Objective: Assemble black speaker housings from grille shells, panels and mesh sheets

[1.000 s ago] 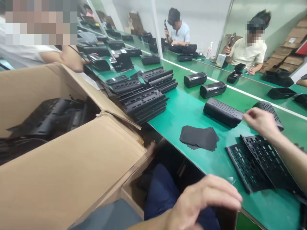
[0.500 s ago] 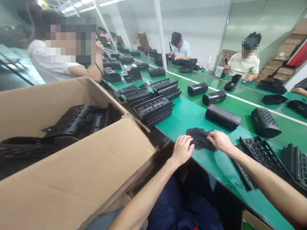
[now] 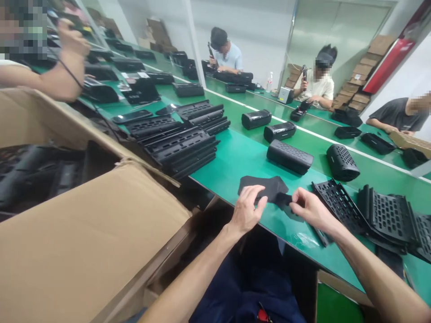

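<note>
Factory assembly workshop, long green workbench (image 3: 229, 157), several people (image 3: 233, 57) along it, black casings (image 3: 289, 156), stacked cardboard boxes (image 3: 361, 72)

Bare fingers (image 3: 252, 192), bare forearms (image 3: 200, 278), navy clothing (image 3: 245, 287), small red detail (image 3: 262, 315)

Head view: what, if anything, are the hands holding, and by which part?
The right hand pinches a black sheet by its right end; whether the left hand grips anything cannot be told.

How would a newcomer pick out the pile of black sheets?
From the open cardboard box on the left, go right to the green table. At its near edge, by the left hand, lies the pile of black sheets, one end pinched in the right hand. It is flat and plain, unlike the slotted panels to its right.
</note>
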Tool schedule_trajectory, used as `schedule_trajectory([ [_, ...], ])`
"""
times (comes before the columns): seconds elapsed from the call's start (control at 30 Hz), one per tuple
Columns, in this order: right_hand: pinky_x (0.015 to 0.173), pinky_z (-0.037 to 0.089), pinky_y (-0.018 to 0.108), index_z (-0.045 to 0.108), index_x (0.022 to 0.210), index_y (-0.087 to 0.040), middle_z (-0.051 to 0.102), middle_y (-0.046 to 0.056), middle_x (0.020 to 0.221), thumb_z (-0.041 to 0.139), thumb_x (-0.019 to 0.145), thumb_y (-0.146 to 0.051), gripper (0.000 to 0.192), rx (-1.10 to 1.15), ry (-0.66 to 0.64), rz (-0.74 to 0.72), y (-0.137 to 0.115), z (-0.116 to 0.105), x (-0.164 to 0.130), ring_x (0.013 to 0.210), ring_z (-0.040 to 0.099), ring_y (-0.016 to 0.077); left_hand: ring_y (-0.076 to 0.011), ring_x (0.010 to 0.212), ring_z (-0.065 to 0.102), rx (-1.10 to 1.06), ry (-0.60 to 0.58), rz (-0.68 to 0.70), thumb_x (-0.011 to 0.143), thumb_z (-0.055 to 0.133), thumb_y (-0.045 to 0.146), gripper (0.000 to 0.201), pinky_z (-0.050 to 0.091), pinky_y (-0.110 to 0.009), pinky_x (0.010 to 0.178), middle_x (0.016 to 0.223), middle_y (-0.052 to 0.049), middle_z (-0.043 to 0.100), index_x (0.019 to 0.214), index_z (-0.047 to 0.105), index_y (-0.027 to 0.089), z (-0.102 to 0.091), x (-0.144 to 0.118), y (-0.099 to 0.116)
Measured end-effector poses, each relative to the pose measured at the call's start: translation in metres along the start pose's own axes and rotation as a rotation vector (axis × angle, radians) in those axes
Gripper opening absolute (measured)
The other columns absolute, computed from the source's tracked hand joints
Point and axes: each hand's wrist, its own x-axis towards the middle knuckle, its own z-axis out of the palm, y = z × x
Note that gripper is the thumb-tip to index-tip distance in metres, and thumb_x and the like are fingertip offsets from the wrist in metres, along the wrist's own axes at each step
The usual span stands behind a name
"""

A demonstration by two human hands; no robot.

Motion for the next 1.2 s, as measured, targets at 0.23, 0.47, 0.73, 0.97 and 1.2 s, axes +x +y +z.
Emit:
schedule_trajectory([
  [0.23,0.068,0.041,0.026,0.054,0.079,-0.023,0.061,-0.003,0.080,0.052,0.084,-0.013,0.011,0.118,-0.018,-0.099,-0.002,0.005,-0.076,0.074,0.055,0.0145,-0.0240,0.098,0.068,-0.649,-0.784,-0.158,0.082,0.074,0.038,0.060,0.053,-0.038,0.092,0.107,-0.007,0.075,0.137,0.064,0.019,0.023,0.003,0.028],
  [0.47,0.067,0.045,0.029,0.059,0.078,-0.024,0.061,-0.001,0.081,0.067,0.087,-0.028,0.013,0.270,0.236,0.101,0.036,0.012,-0.111,0.074,0.058,0.0182,-0.0195,0.083,0.062,-0.467,-0.740,0.032,0.076,0.076,0.026,0.008,0.049,-0.031,0.080,0.084,-0.002,0.066,0.079,0.072,0.020,0.041,0.024,0.045],
  [0.73,0.075,0.052,0.038,0.067,0.100,-0.025,0.062,0.008,0.107,0.063,0.090,-0.035,0.015,-0.009,0.629,0.177,0.071,0.007,-0.113,0.089,0.064,0.0242,-0.0279,0.111,0.064,-0.109,-0.739,0.328,0.081,0.063,0.017,0.035,0.052,-0.042,0.101,0.117,-0.009,0.070,0.115,0.067,0.023,0.100,0.084,0.060],
  [0.97,0.069,0.053,0.038,0.064,0.110,-0.024,0.057,0.006,0.095,0.066,0.089,-0.049,0.033,-0.144,0.772,0.315,0.099,0.009,-0.132,0.075,0.061,0.0227,-0.0356,0.125,0.060,0.058,-0.654,0.063,0.084,0.066,0.032,0.068,0.048,-0.050,0.108,0.141,-0.015,0.065,0.149,0.051,0.019,0.121,0.090,0.037],
  [1.2,0.068,0.051,0.037,0.071,0.093,-0.024,0.069,0.004,0.083,0.062,0.087,-0.048,0.026,0.072,0.803,0.416,0.101,0.011,-0.122,0.062,0.059,0.0197,-0.0267,0.094,0.063,0.025,-0.651,-0.023,0.088,0.063,0.041,0.020,0.050,-0.036,0.083,0.089,-0.005,0.071,0.087,0.069,0.021,0.123,0.086,0.046],
])
